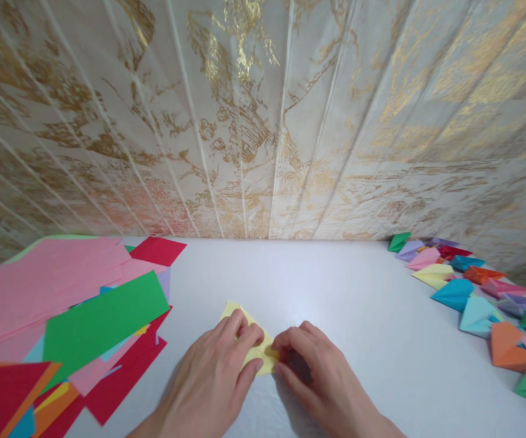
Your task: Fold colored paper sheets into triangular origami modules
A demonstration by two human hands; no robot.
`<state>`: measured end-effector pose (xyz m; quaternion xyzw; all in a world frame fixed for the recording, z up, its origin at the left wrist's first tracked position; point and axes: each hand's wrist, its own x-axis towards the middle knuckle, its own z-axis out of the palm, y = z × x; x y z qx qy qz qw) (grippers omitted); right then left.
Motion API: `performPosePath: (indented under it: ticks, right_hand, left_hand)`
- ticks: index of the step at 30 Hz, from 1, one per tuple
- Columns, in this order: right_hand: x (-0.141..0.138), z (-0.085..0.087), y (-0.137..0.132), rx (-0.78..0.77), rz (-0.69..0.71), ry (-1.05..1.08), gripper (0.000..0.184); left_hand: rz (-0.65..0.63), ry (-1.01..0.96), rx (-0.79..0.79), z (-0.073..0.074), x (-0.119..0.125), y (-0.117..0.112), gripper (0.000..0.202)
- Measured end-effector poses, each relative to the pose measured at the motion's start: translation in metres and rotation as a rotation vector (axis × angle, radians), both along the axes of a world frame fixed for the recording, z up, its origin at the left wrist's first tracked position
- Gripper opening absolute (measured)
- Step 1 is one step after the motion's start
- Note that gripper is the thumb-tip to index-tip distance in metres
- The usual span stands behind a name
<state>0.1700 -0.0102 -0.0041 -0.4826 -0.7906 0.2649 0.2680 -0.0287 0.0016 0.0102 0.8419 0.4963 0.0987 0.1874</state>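
Observation:
A small piece of pale yellow paper [268, 364], partly folded, lies on the white table near the front middle. My left hand [219, 362] rests over its left part, fingers bent and pressing the paper down, thumb at the lower edge. At the paper's right corner, my right hand [311, 365] pinches the edge between thumb and fingers. Much of the paper is hidden under my left fingers, so its full shape cannot be made out.
Loose coloured sheets are heaped at the left, among them pink paper [62, 274], a green sheet [107, 325] and red paper [5, 395]. Several folded paper pieces, such as an orange one [508, 347], line the right side. A patterned curtain [263, 121] hangs behind the table [335, 274].

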Motion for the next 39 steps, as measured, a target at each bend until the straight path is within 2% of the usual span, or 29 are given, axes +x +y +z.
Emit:
performPosePath:
  ticks: [11, 17, 23, 26, 29, 33, 35, 39]
  right_hand:
    - [-0.003, -0.006, 0.001, 0.013, 0.054, -0.04, 0.025]
    - [-0.001, -0.003, 0.001, -0.078, 0.012, 0.031, 0.029]
    - [0.001, -0.006, 0.003, -0.009, 0.096, 0.058, 0.024]
    - [0.009, -0.003, 0.007, -0.047, 0.087, 0.106, 0.029]
    - [0.022, 0.003, 0.012, -0.059, 0.202, 0.137, 0.04]
    - [0.033, 0.01, 0.013, 0.094, 0.398, -0.029, 0.049]
    - [0.032, 0.009, 0.011, 0.135, 0.387, -0.077, 0.049]
    - [0.026, 0.004, 0.007, 0.061, 0.227, 0.026, 0.045]
  left_hand:
    - [-0.019, 0.068, -0.023, -0.001, 0.002, 0.003, 0.015]
    - [-0.019, 0.085, 0.004, -0.003, 0.001, 0.002, 0.018]
    - [-0.019, 0.105, -0.01, -0.002, 0.003, 0.004, 0.02]
    - [-0.022, 0.127, -0.008, -0.003, 0.004, 0.004, 0.018]
    - [-0.031, 0.135, 0.01, -0.005, 0.003, 0.004, 0.019]
    - [-0.033, 0.136, 0.043, -0.008, 0.002, 0.002, 0.018]
    - [-0.045, 0.118, 0.09, -0.01, 0.0, 0.002, 0.018]
    - [-0.127, 0.009, 0.242, -0.017, -0.004, 0.002, 0.027]
